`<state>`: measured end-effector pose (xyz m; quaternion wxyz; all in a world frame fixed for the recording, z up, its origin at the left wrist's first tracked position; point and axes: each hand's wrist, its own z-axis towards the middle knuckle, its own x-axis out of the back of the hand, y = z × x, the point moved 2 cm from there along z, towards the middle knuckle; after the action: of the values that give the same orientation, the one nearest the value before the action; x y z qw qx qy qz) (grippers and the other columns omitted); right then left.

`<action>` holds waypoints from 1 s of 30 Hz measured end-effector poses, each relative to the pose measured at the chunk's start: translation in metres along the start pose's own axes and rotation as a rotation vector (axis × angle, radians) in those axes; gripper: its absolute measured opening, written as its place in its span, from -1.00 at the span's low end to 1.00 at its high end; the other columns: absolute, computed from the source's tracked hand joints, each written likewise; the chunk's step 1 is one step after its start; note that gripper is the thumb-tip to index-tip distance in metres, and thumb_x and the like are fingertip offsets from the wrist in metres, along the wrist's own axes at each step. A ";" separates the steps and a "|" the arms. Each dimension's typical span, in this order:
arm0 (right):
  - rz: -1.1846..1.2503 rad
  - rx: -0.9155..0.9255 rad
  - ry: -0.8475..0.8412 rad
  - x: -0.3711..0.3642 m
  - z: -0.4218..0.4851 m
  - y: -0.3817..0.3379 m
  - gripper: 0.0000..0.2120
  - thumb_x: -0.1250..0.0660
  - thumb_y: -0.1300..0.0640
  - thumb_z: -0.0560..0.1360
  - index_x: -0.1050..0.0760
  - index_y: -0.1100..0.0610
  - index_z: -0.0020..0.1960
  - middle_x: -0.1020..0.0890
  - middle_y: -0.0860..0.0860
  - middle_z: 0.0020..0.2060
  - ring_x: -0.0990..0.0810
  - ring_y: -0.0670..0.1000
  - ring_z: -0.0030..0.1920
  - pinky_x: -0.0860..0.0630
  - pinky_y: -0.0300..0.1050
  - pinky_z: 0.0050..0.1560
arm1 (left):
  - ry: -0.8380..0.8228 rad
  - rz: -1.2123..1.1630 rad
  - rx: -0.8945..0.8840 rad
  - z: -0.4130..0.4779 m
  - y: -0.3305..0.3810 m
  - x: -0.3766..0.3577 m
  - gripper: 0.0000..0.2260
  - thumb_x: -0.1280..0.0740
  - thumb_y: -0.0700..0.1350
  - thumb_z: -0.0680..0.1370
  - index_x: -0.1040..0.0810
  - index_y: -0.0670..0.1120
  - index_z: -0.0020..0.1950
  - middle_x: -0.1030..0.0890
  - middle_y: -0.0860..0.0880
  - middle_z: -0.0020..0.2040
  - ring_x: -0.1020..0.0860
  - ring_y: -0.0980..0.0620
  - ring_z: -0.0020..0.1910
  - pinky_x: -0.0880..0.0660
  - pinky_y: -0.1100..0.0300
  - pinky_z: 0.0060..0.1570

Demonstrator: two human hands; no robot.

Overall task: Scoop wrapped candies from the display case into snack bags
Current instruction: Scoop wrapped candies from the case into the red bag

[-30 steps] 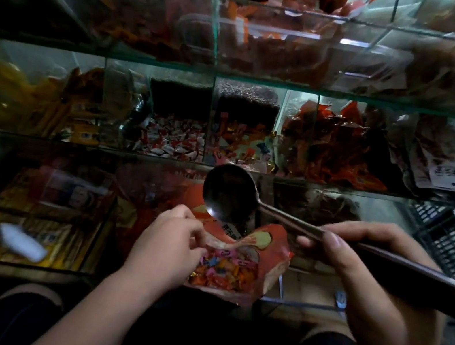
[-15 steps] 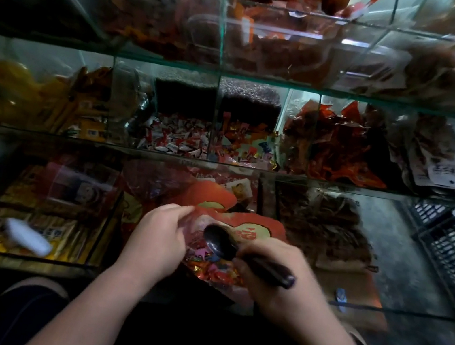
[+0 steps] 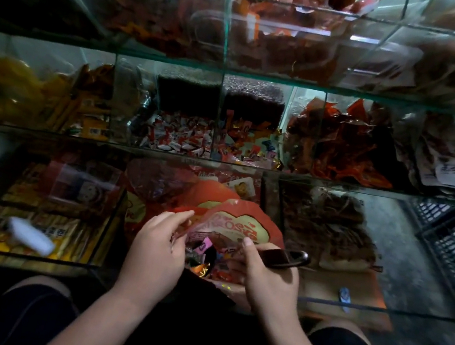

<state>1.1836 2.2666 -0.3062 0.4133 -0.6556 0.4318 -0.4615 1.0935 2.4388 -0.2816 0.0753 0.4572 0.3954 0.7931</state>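
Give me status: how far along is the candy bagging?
Done: the snack bag already holds a layer of wrapped candies. In hand: the left hand pinches the bag's rim open while the right hand grips the scoop, its bowl down inside the bag. Left: bag looks partly filled; the case compartment holds plenty of candies.

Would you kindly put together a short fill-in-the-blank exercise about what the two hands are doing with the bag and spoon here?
1. The left hand pinches the rim of the red snack bag, holding it ____.
2. The right hand grips the dark ____ of the spoon.
3. The spoon's bowl is down ____ the snack bag, among wrapped candies.

Missing words: open; handle; inside.
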 end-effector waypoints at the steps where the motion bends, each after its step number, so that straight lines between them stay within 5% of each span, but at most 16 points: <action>1: -0.025 0.018 0.018 0.002 -0.001 -0.001 -0.79 -0.43 -0.17 0.50 -0.67 -0.10 -0.23 -0.73 -0.15 -0.31 -0.68 -0.23 -0.23 -0.58 -0.15 -0.07 | 0.005 -0.001 -0.004 0.000 0.000 0.001 -0.65 -0.38 -0.31 0.54 -0.62 -0.03 0.29 -0.55 0.20 0.11 -0.51 0.21 0.17 -0.41 0.38 0.23; 3: -0.063 0.051 0.051 0.010 -0.002 -0.007 -0.76 -0.41 -0.11 0.55 -0.66 -0.06 -0.25 -0.71 -0.13 -0.35 -0.66 -0.21 -0.28 -0.53 -0.21 -0.10 | 0.007 -0.010 -0.016 0.000 0.000 0.002 -0.65 -0.37 -0.32 0.53 -0.62 -0.04 0.27 -0.55 0.20 0.10 -0.51 0.22 0.16 -0.41 0.41 0.23; 7: -0.120 0.129 0.093 0.033 0.000 -0.023 -0.72 -0.41 -0.11 0.55 -0.64 0.00 -0.26 -0.69 -0.12 -0.39 -0.64 -0.21 -0.33 -0.51 -0.21 -0.16 | 0.071 0.082 -0.056 -0.002 0.008 0.007 -0.67 -0.40 -0.35 0.48 -0.65 -0.08 0.19 -0.56 0.09 0.07 -0.49 0.06 0.13 -0.50 0.06 0.21; 10: -0.017 0.026 0.067 0.049 0.005 -0.026 -0.87 -0.50 -0.07 0.49 -0.68 -0.08 -0.22 -0.74 -0.05 -0.33 -0.74 -0.09 -0.24 -0.64 -0.02 -0.06 | 0.204 -0.002 -0.268 -0.006 0.028 0.012 -0.77 -0.38 -0.38 0.45 -0.68 -0.16 0.03 -0.57 0.02 0.00 -0.52 0.02 0.05 -0.47 0.18 0.12; 13: 0.251 -0.099 -0.037 0.061 0.003 -0.030 -0.86 -0.52 0.19 0.48 -0.69 0.03 -0.23 -0.74 0.24 -0.22 -0.77 0.22 -0.13 -0.70 0.02 -0.12 | 0.069 -0.255 -0.394 -0.011 0.055 0.004 -0.81 -0.36 -0.36 0.44 -0.66 -0.16 -0.02 -0.61 0.03 -0.04 -0.59 0.09 0.01 -0.51 0.25 0.05; 16: 0.390 -0.107 -0.057 0.073 -0.002 -0.040 -0.72 -0.46 0.33 0.49 -0.68 0.04 -0.31 -0.73 0.28 -0.26 -0.76 0.25 -0.17 -0.67 -0.11 -0.25 | -0.129 -0.157 -0.190 -0.008 0.061 -0.014 -0.80 -0.39 -0.24 0.52 -0.65 -0.07 0.13 -0.58 0.12 0.05 -0.53 0.22 0.08 -0.47 0.27 0.17; 21: 0.501 -0.064 -0.048 0.091 -0.016 -0.057 -0.87 -0.44 0.36 0.48 -0.56 0.20 -0.20 -0.71 0.24 -0.33 -0.76 0.28 -0.20 -0.67 -0.13 -0.29 | -0.265 0.123 0.039 -0.003 0.032 -0.030 -0.48 -0.25 0.16 0.62 -0.30 0.05 0.55 -0.29 0.09 0.50 -0.22 0.10 0.51 -0.21 0.14 0.49; 25: 0.597 -0.015 -0.156 0.096 -0.034 -0.078 -0.81 -0.49 0.34 0.24 -0.50 0.18 -0.26 -0.66 0.27 -0.35 -0.74 0.33 -0.21 -0.67 -0.08 -0.28 | -0.263 0.147 0.021 -0.006 0.030 -0.040 -0.46 -0.07 0.25 0.64 -0.17 0.13 0.60 -0.16 0.14 0.60 -0.05 0.14 0.57 -0.11 0.06 0.55; 30: 0.514 0.087 -0.118 0.095 -0.045 -0.088 -0.71 -0.41 0.47 0.40 -0.46 0.15 -0.34 -0.63 0.26 -0.39 -0.74 0.36 -0.21 -0.67 -0.03 -0.27 | -0.146 0.096 -0.029 -0.007 0.038 -0.040 -0.47 -0.01 0.23 0.65 -0.29 0.07 0.58 -0.22 0.12 0.59 -0.03 0.18 0.57 0.00 0.08 0.58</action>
<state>1.1760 2.1952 -0.1892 0.5693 -0.5316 0.5390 -0.3206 1.1202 2.3906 -0.2837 0.0724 0.5312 0.3550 0.7659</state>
